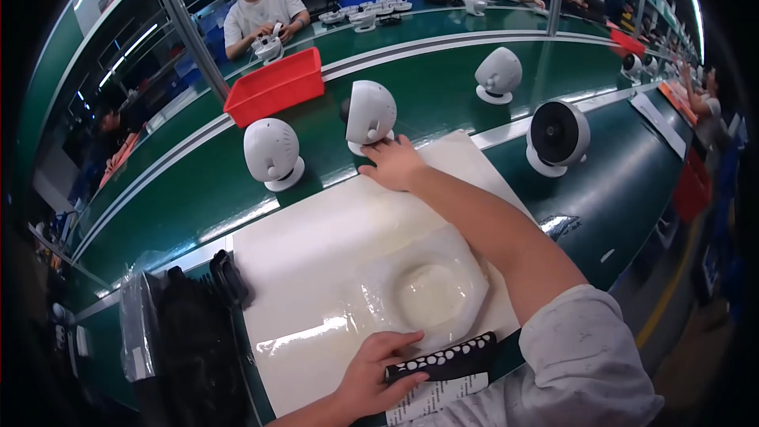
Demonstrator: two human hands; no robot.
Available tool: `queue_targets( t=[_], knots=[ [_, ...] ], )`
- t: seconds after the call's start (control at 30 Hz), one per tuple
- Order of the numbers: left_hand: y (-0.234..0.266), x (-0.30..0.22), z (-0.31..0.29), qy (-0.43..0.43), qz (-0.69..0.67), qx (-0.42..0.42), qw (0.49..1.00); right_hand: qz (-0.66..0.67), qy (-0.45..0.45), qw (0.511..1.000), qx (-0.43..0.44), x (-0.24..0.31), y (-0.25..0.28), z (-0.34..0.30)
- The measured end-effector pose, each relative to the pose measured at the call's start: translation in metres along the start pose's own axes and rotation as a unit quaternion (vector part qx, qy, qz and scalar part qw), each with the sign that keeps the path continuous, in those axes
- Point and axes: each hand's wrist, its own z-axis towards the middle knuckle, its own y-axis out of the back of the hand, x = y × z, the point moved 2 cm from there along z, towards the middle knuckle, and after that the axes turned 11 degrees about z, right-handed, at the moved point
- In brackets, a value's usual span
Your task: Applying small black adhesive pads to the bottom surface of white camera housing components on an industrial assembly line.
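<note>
Just past the far edge of the glossy cream-white sheet (308, 269), on the green bench (436, 103), stands a white, egg-shaped plastic device (373, 111) on a round white foot, and my right hand (393, 163) is at its base. The fingers there are loosely spread rather than wrapped around it; whether they press on the foot I cannot tell. I judge the shell hard, smooth and a little slippery, the whole thing light enough for one hand but top-heavy, so a shove at the head could tip it. Its dark front, turned away to the left, is probably the part that scratches most easily; I would take hold low, around the foot, or cup the rounded back. Nearer me, my left hand (370, 368) has a black, rod-shaped grip with white oval spots (447, 358) between thumb and fingers; it looks stiff and easy to grasp around its middle. Just beyond it sits a translucent, plastic-wrapped cradle with a round hollow (468, 269), which seems soft and slick.
</note>
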Motion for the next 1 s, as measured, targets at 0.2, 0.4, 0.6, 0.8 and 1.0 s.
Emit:
queue_targets(
  t=[0.2, 0.4, 0.6, 0.8, 1.0],
  knots=[
    [-0.002, -0.001, 0.000, -0.011, 0.001, -0.001, 1.000, -0.007, 0.065, 0.980, -0.190, -0.017, 0.013, -0.007],
    [0.000, 0.003, -0.002, 0.013, -0.009, -0.004, 1.000, -0.089, 0.179, 0.944, -0.264, -0.049, 0.031, -0.049],
    [0.000, 0.004, -0.004, -0.014, 0.038, -0.012, 0.999, -0.148, 0.094, 0.960, -0.218, -0.058, 0.047, -0.137],
    [-0.003, 0.003, -0.002, -0.015, 0.041, -0.018, 0.999, -0.133, -0.075, 0.974, -0.167, -0.083, 0.061, -0.193],
    [0.000, 0.004, -0.002, -0.027, 0.057, -0.023, 0.998, -0.025, -0.102, 0.994, 0.012, -0.003, 0.086, -0.165]
  ],
)
